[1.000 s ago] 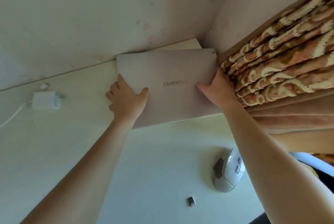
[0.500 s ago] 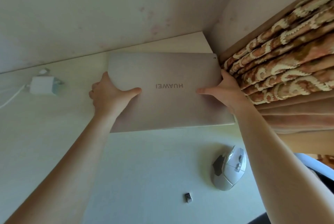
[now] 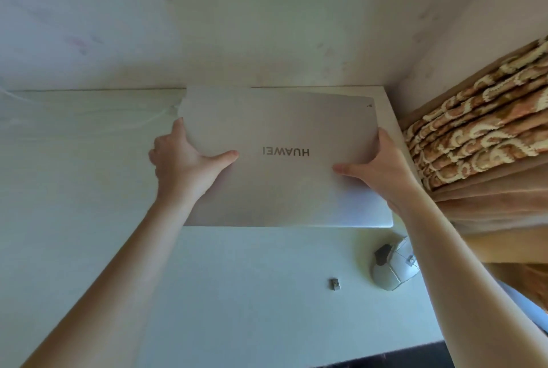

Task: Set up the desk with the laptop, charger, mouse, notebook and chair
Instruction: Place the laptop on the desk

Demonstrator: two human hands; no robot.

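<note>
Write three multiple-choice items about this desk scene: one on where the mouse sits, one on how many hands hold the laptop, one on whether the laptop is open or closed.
1. Where is the mouse?
A. On the laptop's lid
B. On the desk, nearer the camera than the laptop, at the right
C. In the left hand

2. How many hands hold the laptop?
A. None
B. One
C. Two

3. What state is the laptop in?
A. Closed
B. Open, screen lit
C. Open, screen dark

Key: 1 B, it lies on the desk beside a small USB dongle. 2 C, the left hand and right hand each grip a side edge. 3 A, only the lid with its logo shows.
</note>
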